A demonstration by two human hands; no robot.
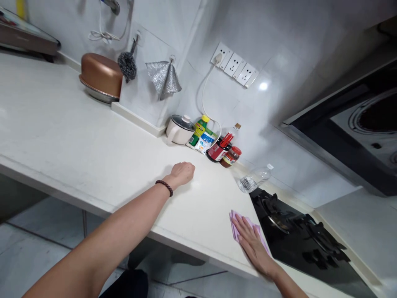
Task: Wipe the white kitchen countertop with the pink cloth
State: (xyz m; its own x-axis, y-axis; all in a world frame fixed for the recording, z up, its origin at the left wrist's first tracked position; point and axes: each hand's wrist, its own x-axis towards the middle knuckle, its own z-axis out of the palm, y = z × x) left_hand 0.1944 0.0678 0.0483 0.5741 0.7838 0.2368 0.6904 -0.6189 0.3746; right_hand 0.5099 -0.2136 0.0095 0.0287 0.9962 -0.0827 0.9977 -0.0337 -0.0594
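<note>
My right hand (252,244) lies flat, fingers stretched out, on a folded light purple cloth (233,231) on the white countertop (198,211), close to the left edge of the black gas stove (279,248). Part of the cloth is covered by the palm and fingers. Closed into a fist, my left hand (182,173) is at the middle of the counter, with a dark beaded bracelet (164,187) round the wrist. Nothing sticks out of the fist; its underside is hidden.
Along the wall stand a cream pot with a glass lid (180,130), a green bottle (198,130), a white-and-blue packet (205,142), sauce jars (231,157) and a clear plastic bottle (254,179). A copper-coloured pot (102,74) sits further left. Sockets (235,65) are above.
</note>
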